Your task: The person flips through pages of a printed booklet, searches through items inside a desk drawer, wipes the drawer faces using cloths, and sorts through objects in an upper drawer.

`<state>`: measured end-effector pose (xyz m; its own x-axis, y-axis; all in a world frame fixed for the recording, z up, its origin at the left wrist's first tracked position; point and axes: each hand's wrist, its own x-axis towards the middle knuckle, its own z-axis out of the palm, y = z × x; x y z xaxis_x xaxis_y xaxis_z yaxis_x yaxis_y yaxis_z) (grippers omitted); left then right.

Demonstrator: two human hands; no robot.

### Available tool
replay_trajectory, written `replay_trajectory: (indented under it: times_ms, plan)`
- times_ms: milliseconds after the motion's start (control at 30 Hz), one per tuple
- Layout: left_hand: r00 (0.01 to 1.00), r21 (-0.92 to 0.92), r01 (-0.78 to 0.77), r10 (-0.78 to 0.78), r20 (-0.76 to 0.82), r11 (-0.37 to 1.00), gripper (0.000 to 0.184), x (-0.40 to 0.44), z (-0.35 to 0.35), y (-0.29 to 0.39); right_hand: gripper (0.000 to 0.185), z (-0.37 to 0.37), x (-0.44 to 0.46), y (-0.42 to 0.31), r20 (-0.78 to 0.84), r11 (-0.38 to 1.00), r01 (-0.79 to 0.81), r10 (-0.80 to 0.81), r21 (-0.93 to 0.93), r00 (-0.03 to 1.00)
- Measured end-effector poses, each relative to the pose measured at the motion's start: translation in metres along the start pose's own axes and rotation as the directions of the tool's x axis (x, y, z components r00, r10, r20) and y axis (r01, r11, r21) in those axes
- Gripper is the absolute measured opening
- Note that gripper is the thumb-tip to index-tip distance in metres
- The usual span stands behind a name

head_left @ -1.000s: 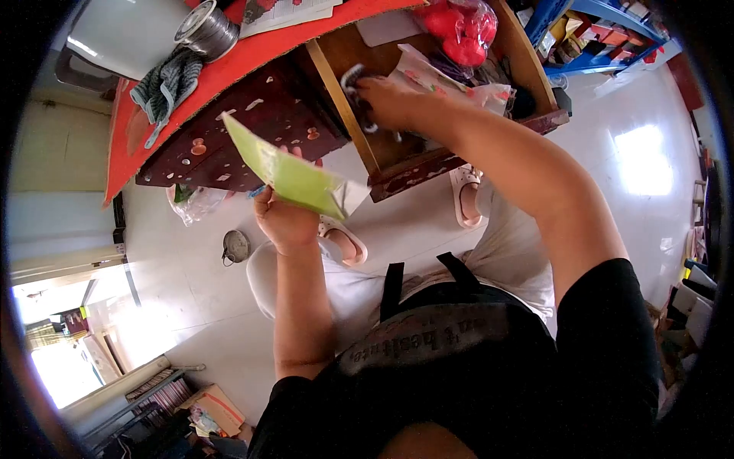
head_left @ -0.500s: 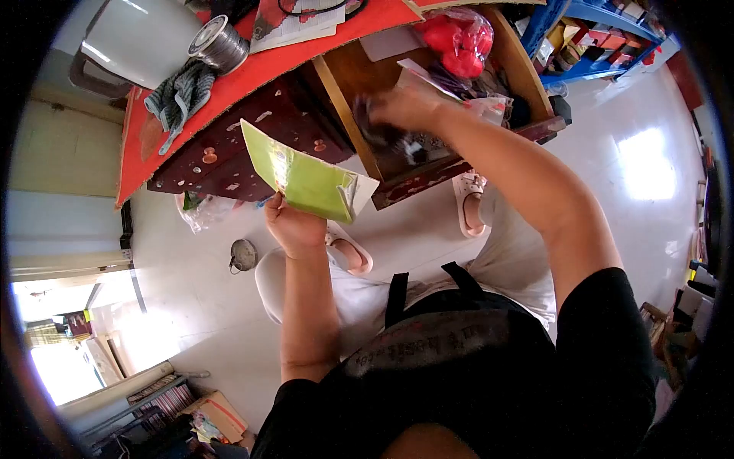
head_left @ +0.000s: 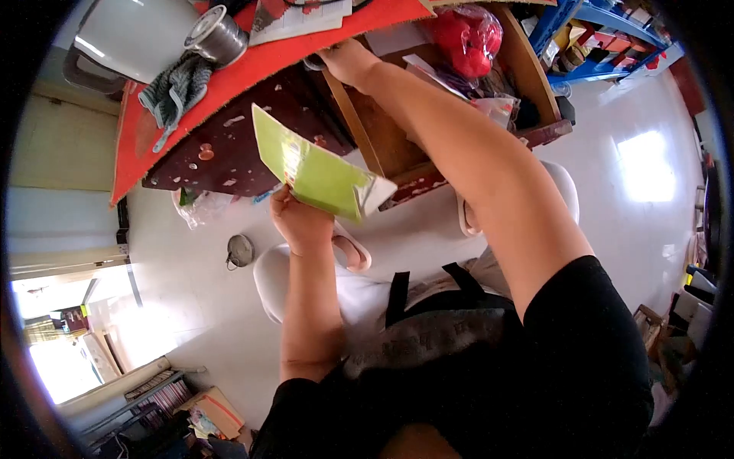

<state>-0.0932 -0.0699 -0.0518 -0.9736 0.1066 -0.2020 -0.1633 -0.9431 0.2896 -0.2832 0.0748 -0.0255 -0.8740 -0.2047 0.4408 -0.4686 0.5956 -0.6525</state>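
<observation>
My left hand (head_left: 302, 222) grips a green booklet (head_left: 317, 177) by its lower edge, in front of the dark red drawer fronts. The booklet's right corner is bent and pale. At the edge of the red tabletop, my right hand (head_left: 350, 65) is closed around a small dark object (head_left: 313, 62), mostly hidden by the fingers. Below that forearm the wooden drawer (head_left: 358, 126) stands pulled out. Inside it lie a clear bag of red things (head_left: 466, 42), papers and other clutter.
On the red tabletop (head_left: 287, 57) are a spool of wire (head_left: 218, 37), a grey cloth (head_left: 176, 92), a white container (head_left: 138, 38) and papers (head_left: 298, 21). A blue shelf (head_left: 592, 73) stands at right. A small round metal pan (head_left: 240, 250) lies on the floor.
My right hand has moved up and left from inside the drawer to the tabletop edge, carrying the dark object. The left hand and booklet have shifted slightly right and up.
</observation>
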Motion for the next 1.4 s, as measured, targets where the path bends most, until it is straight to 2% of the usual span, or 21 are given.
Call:
replay_trajectory:
  times_ms: [33, 67, 100, 133, 167, 233, 267, 300, 333, 400, 500, 600, 767, 833, 867, 933, 1067, 1133, 1300, 1367, 1400]
  plan:
    - [0.998, 0.003, 0.011, -0.011, 0.062, 1.000, 0.042, 0.000, 0.002, 0.002, 0.037, -0.008, -0.004, 0.002, 0.045, 0.990, 0.120, -0.118, -0.067, 0.992]
    - [0.998, 0.004, 0.019, -0.020, 0.052, 1.000, 0.042, 0.000, 0.002, 0.004, 0.037, -0.013, -0.012, 0.002, 0.048, 0.992, 0.108, -0.105, -0.065, 0.993]
    - [0.998, 0.005, 0.000, 0.000, 0.056, 1.000, 0.042, 0.000, 0.003, 0.006, 0.044, -0.024, -0.023, -0.013, 0.175, 0.987, -0.159, 0.155, 0.006, 0.972]
    - [0.998, 0.004, -0.025, 0.025, 0.060, 1.000, 0.043, -0.002, 0.003, 0.009, 0.050, -0.033, -0.034, -0.023, 0.313, 0.909, -0.416, 0.384, 0.039, 0.869]
    - [0.989, 0.002, -0.051, 0.050, 0.138, 0.999, 0.044, -0.003, 0.001, 0.011, 0.050, -0.034, -0.048, -0.019, 0.285, 0.951, -0.309, 0.291, 0.017, 0.913]
    - [0.992, -0.035, -0.079, 0.082, 0.094, 0.996, 0.044, -0.001, -0.007, 0.019, 0.043, -0.046, -0.077, -0.034, 0.340, 0.956, -0.290, 0.284, -0.035, 0.896]
    - [0.993, -0.066, -0.105, 0.108, 0.044, 0.992, 0.045, -0.001, -0.011, 0.021, 0.042, -0.056, -0.090, -0.042, 0.443, 0.947, -0.317, 0.304, -0.045, 0.843]
    - [0.988, -0.130, -0.098, 0.112, 0.109, 0.987, 0.044, -0.002, -0.005, 0.020, 0.042, -0.066, -0.100, -0.050, 0.540, 0.937, -0.344, 0.320, -0.058, 0.779]
    - [0.987, -0.131, -0.100, 0.115, 0.111, 0.986, 0.044, -0.002, -0.010, 0.021, 0.040, -0.065, -0.112, -0.051, 0.537, 0.954, -0.274, 0.293, -0.118, 0.791]
    - [0.994, -0.084, -0.099, 0.103, 0.037, 0.991, 0.044, 0.001, -0.014, 0.025, 0.035, -0.082, -0.128, -0.059, 0.712, 0.952, -0.267, 0.290, -0.148, 0.640]
    - [0.991, -0.026, -0.135, 0.134, -0.030, 0.991, 0.043, -0.003, -0.002, 0.021, 0.033, -0.084, -0.140, -0.057, 0.709, 0.976, -0.198, 0.206, -0.095, 0.675]
    - [0.970, 0.031, -0.192, 0.194, -0.143, 0.981, 0.043, -0.001, -0.005, 0.024, 0.028, -0.094, -0.146, -0.067, 0.647, 0.973, -0.073, 0.202, -0.221, 0.735]
    - [0.982, 0.053, -0.189, 0.190, -0.019, 0.981, 0.043, -0.005, -0.009, 0.031, 0.024, -0.132, -0.162, -0.068, 0.552, 0.986, 0.019, 0.077, -0.167, 0.830]
    - [0.985, 0.040, -0.173, 0.173, 0.006, 0.984, 0.041, -0.008, -0.006, 0.031, 0.025, -0.161, -0.170, -0.073, 0.466, 0.970, -0.170, 0.233, -0.175, 0.853]
    - [0.985, 0.027, -0.173, 0.173, -0.001, 0.985, 0.041, -0.008, -0.004, 0.030, 0.025, -0.169, -0.175, -0.067, 0.474, 0.968, -0.168, 0.237, -0.184, 0.848]
    - [0.982, 0.025, -0.188, 0.188, 0.017, 0.982, 0.039, -0.008, -0.002, 0.029, 0.033, -0.179, -0.180, -0.056, -0.004, 0.977, -0.179, 0.180, -0.113, 0.984]
    - [0.975, -0.013, -0.212, 0.210, -0.078, 0.977, 0.039, -0.006, -0.001, 0.027, 0.038, -0.180, -0.178, -0.059, 0.027, 0.950, -0.310, 0.311, -0.044, 0.950]
    - [0.980, -0.001, -0.197, 0.197, 0.016, 0.980, 0.038, -0.001, -0.006, 0.027, 0.034, -0.159, -0.173, -0.064, 0.056, 0.979, -0.195, 0.198, -0.053, 0.979]
    - [0.960, 0.062, -0.272, 0.275, -0.045, 0.960, 0.038, -0.003, 0.004, 0.021, 0.036, -0.111, -0.153, -0.068, 0.097, 0.998, -0.021, 0.026, -0.051, 0.995]
    - [0.955, 0.100, -0.294, 0.296, -0.011, 0.951, 0.038, -0.002, 0.000, 0.022, 0.038, -0.092, -0.143, -0.044, 0.106, 0.963, -0.172, 0.197, -0.208, 0.975]
    - [0.954, 0.095, -0.297, 0.300, -0.017, 0.950, 0.038, -0.002, 0.002, 0.022, 0.038, -0.087, -0.138, -0.041, 0.114, 0.963, -0.169, 0.196, -0.210, 0.974]
